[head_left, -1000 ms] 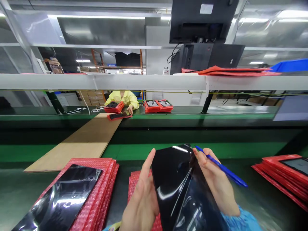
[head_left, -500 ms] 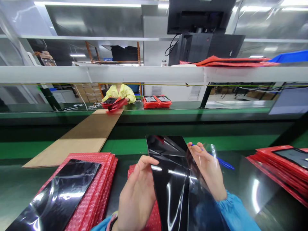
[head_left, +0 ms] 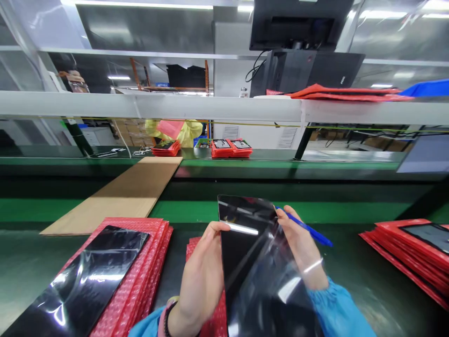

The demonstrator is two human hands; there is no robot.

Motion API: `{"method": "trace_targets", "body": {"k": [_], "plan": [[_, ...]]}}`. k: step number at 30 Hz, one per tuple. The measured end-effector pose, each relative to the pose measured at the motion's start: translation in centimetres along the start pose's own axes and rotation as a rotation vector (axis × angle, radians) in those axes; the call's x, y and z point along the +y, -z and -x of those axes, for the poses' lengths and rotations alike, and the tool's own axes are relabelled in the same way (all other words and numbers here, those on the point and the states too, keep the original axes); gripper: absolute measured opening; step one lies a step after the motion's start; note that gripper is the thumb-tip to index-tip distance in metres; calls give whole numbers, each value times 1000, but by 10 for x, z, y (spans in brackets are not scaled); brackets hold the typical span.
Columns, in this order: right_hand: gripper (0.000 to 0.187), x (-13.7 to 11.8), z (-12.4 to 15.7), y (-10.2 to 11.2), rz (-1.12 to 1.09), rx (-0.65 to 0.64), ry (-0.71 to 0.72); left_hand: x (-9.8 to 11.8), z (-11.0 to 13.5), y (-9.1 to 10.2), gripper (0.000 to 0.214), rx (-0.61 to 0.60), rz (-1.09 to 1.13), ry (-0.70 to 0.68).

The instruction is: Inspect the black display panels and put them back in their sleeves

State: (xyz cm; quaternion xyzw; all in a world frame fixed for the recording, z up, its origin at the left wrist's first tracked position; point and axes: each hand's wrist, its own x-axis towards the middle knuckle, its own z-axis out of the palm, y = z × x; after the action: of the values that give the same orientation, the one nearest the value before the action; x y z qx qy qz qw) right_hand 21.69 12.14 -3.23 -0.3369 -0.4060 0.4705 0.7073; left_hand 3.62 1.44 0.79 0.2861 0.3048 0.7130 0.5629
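Note:
A glossy black screen panel (head_left: 242, 267) is tilted up in front of me. My left hand (head_left: 203, 276) grips its left edge, thumb on the face. At the upper right edge, my right hand (head_left: 301, 243) has its fingers closed around a slim blue pen-like tool (head_left: 314, 234), its far end pointing right. A clear film (head_left: 280, 281) lies loosely over the panel's right part and across my right hand; whether the fingers pinch it I cannot tell. Another black screen panel (head_left: 84, 285) rests on a stack of red bubble-wrap bags (head_left: 154, 267) at left.
More red bubble wrap (head_left: 219, 313) lies beneath the held panel. Red-wrapped panels (head_left: 410, 257) are stacked at right. A brown board (head_left: 119, 201) spans to the far bench, where a co-worker in a yellow sleeve (head_left: 191, 133) stands by red stacks (head_left: 231, 150). A white shelf beam (head_left: 210, 107) crosses above.
The clear film has swung down over the panel's lower right part. My right hand and the blue tool have shifted slightly. Across the bench, the co-worker has raised a red bag.

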Motion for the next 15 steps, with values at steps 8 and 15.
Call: {"method": "trace_targets", "body": {"k": [8,15], "plan": [[35,8,28,-14,71,-209,-85,-12,8,25,89,97,-357,90],[31,39,27,28,267,-230,5,-39,3,93,62,305,-512,190]]}}
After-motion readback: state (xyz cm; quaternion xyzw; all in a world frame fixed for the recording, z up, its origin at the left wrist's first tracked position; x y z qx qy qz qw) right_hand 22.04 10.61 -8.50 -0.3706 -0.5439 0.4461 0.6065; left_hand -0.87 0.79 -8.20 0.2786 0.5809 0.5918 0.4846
